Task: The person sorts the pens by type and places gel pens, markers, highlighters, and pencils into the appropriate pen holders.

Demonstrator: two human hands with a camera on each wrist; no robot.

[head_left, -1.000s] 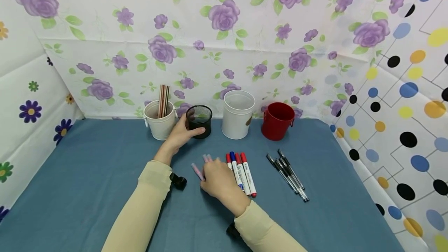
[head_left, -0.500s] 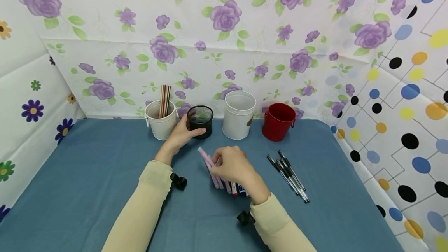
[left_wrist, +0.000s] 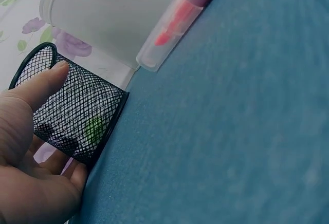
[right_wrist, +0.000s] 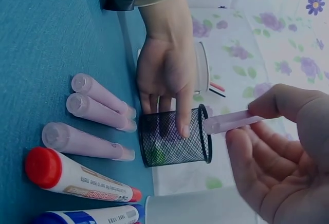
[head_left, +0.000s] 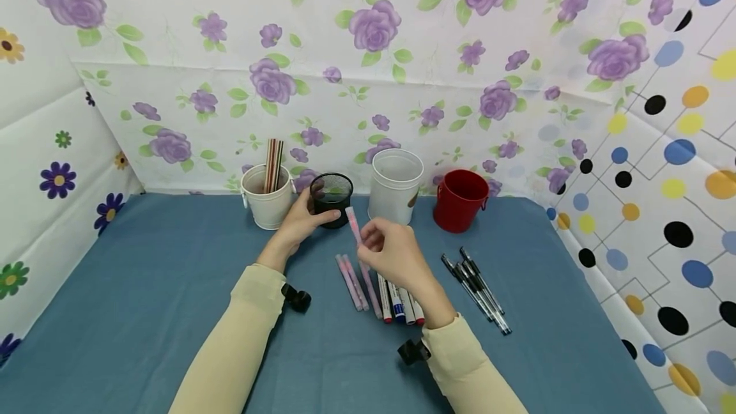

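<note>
My left hand (head_left: pixel 298 222) holds the black mesh pen cup (head_left: pixel 331 209) by its side, thumb across the front and fingers behind. My right hand (head_left: pixel 399 253) pinches a pink highlighter (right_wrist: pixel 231 122) between thumb and fingers. It is raised over the table, its upper end near the cup's right side in the head view. Three more pink highlighters (right_wrist: pixel 92 141) lie side by side on the blue cloth below. Next to them lie several whiteboard markers (head_left: pixel 398 305) with red and blue caps, partly hidden by my right hand. In the left wrist view, the highlighter's clear cap (left_wrist: pixel 175 29) shows a pink tip.
A cream bucket (head_left: pixel 267 209) with striped sticks (head_left: pixel 274 165) stands left of the mesh cup. A taller white bucket (head_left: pixel 397 193) and a red bucket (head_left: pixel 460 206) stand to its right. Several black pens (head_left: pixel 476 289) lie at the right. Patterned cloth hangs behind.
My right hand has picked up one highlighter from the group on the table and lifted it up toward the mesh cup. My left hand stays on the cup.
</note>
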